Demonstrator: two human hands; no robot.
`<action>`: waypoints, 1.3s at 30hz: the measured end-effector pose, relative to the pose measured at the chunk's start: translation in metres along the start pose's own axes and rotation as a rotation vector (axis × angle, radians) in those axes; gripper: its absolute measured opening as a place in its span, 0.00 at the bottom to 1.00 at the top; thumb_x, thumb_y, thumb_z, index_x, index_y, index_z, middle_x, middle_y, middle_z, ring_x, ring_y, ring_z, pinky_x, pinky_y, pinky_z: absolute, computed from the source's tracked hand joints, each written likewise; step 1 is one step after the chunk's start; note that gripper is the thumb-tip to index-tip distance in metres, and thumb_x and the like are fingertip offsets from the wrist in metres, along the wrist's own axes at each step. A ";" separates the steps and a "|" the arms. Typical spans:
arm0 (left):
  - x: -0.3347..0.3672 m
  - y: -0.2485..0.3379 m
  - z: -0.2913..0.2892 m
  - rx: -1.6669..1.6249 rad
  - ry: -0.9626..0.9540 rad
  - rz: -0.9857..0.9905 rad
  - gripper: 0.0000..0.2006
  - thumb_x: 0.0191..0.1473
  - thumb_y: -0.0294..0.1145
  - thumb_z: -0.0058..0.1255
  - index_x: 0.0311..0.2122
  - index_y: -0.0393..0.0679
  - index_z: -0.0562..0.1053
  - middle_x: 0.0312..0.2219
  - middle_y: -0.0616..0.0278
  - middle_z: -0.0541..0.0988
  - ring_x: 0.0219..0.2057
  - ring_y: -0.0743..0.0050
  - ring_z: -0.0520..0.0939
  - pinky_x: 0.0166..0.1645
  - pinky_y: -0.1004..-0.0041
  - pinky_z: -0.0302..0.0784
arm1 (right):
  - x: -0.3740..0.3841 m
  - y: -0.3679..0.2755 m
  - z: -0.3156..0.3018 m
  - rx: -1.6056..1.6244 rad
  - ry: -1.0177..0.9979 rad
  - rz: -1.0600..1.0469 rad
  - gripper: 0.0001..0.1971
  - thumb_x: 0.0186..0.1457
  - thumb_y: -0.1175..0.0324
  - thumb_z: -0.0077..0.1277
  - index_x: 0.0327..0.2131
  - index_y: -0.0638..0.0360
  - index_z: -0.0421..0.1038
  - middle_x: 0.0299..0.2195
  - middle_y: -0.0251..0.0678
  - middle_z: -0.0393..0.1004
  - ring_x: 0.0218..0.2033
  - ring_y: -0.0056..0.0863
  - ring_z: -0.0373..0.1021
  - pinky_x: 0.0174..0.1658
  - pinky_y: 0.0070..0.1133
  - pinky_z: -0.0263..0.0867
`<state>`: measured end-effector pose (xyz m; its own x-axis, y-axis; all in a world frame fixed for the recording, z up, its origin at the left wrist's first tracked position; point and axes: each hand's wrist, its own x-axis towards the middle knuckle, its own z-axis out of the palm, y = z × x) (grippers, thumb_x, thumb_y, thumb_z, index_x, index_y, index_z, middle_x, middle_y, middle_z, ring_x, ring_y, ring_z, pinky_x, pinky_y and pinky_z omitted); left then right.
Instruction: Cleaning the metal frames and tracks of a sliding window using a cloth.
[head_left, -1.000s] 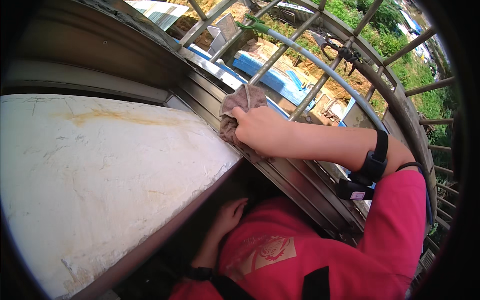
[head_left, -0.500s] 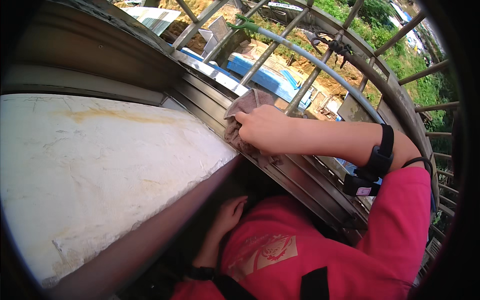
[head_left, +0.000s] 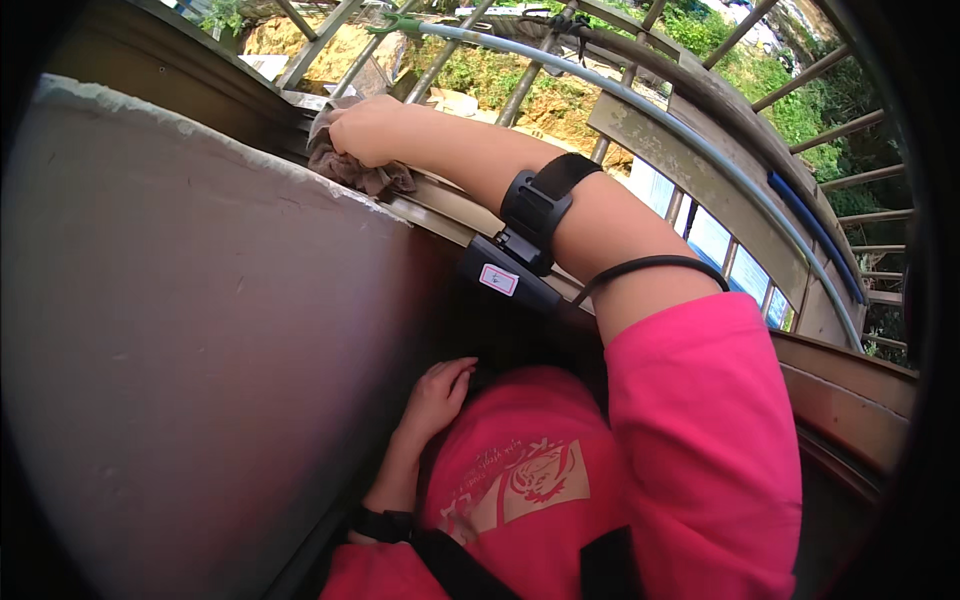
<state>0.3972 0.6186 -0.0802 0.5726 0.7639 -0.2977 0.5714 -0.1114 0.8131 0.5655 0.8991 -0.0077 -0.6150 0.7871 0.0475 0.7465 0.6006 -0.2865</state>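
While the right hand (head_left: 365, 132), fingers bent over, grips a crumpled brown cloth (head_left: 350, 176), we find that cloth lying on the metal window track (head_left: 445, 207), just beside the chipped upper edge of a grey wall (head_left: 190, 300). We note the left hand (head_left: 440, 393) lower down, loosely open with its fingers slightly bent, near the front of the pink shirt (head_left: 530, 430). Beyond the track we see metal bars (head_left: 527, 88) and a pale blue hose (head_left: 560, 58) curving across them, while a black strapped device (head_left: 535, 212) encircles the right forearm (head_left: 460, 150)
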 end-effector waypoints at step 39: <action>-0.035 -0.017 0.010 -0.015 -0.193 0.019 0.11 0.52 0.28 0.42 0.41 0.40 0.71 0.32 0.54 0.77 0.35 0.62 0.78 0.40 0.71 0.71 | -0.318 -0.132 0.020 -0.403 0.204 1.133 0.09 0.41 0.75 0.47 0.31 0.60 0.67 0.37 0.41 0.62 0.32 0.43 0.66 0.24 0.26 0.70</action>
<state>0.3730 0.5875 -0.0884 0.6858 0.6257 -0.3717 0.5516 -0.1136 0.8263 0.6580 0.5666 -0.0040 0.4594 0.8796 0.1235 0.8822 -0.4680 0.0525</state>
